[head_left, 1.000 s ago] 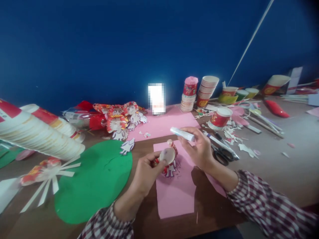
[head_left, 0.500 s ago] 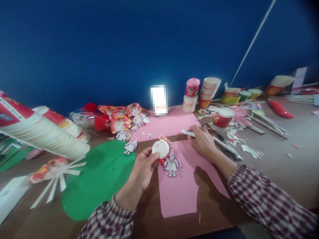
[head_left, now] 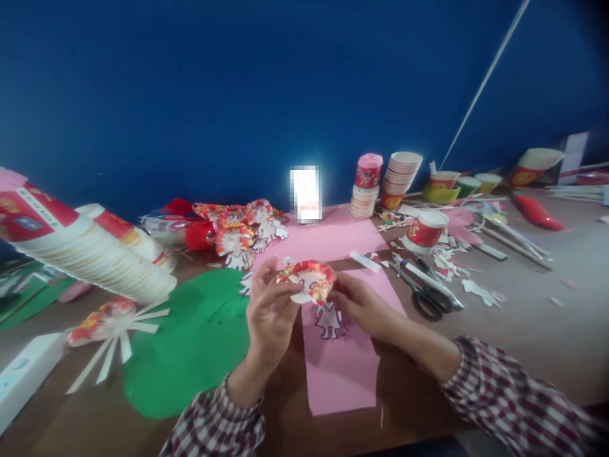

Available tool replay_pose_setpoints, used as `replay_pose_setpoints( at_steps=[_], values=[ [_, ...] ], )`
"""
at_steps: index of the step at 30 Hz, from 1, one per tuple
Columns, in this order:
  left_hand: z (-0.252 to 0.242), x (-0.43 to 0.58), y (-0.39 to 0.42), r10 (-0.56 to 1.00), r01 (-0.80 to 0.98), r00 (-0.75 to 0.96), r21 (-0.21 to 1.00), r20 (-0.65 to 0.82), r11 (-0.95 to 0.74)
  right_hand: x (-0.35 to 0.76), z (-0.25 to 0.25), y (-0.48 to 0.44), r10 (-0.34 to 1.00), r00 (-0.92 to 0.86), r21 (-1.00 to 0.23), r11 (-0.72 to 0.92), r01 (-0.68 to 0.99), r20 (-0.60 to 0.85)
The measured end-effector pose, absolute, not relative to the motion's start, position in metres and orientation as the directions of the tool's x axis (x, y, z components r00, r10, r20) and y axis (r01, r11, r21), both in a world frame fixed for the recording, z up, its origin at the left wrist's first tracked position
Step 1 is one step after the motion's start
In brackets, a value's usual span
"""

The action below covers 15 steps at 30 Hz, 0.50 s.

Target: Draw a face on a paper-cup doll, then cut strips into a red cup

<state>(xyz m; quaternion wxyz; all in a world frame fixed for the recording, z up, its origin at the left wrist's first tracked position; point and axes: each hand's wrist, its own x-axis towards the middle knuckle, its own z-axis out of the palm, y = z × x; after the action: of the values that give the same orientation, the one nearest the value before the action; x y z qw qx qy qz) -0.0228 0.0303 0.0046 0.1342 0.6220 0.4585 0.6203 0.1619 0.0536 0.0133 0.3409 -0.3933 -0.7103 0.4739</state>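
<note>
Between my hands is a doll's head made from a cut paper cup (head_left: pixel 320 273), its drawn face up and its red-and-white fringe curled round the edge. My left hand (head_left: pixel 272 311) grips its left side, and my right hand (head_left: pixel 364 306) pinches its right edge; the right fingertips are partly hidden. Just below it, a white paper dress cutout (head_left: pixel 328 324) with a dark outline lies on pink paper (head_left: pixel 340 381). Beyond my right hand lies a white glue-stick-like tube (head_left: pixel 365 261). Black-handled scissors (head_left: pixel 427 303) rest to its right.
Green paper (head_left: pixel 190 355) lies at left beneath stacked paper cups (head_left: pixel 118 260). Finished paper dolls (head_left: pixel 238 235) and a glowing, pixelated screen (head_left: pixel 306 193) stand at the back. On the right are more cup stacks (head_left: pixel 400 181), a red cup (head_left: pixel 427 231) and paper scraps (head_left: pixel 478 292).
The doll's head has been turned from its plain white base to its face side. My right hand has let go of the white tube and moved left onto the head.
</note>
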Motion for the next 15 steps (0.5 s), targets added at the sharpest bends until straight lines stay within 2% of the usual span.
replay_pose_setpoints(
  at_steps=[3,6,12,15],
  values=[
    [0.007,-0.021,0.027,0.618,0.53,-0.084,0.56,0.782,-0.636,0.163,0.012,0.056,0.89,-0.455,-0.999,-0.045,0.006,-0.043],
    [0.002,-0.021,0.027,0.572,0.545,-0.013,0.486,0.82,-0.683,0.171,0.012,0.062,0.88,-0.461,-0.976,-0.188,-0.112,-0.116],
    [-0.007,-0.021,0.028,0.552,0.673,-0.013,0.415,0.834,-0.612,0.171,0.022,0.052,0.808,-0.586,-0.96,-0.209,-0.185,-0.062],
    [-0.006,-0.019,0.028,0.533,0.718,0.019,0.36,0.846,-0.596,0.164,0.023,0.046,0.825,-0.559,-0.944,-0.245,-0.221,-0.083]
  ],
)
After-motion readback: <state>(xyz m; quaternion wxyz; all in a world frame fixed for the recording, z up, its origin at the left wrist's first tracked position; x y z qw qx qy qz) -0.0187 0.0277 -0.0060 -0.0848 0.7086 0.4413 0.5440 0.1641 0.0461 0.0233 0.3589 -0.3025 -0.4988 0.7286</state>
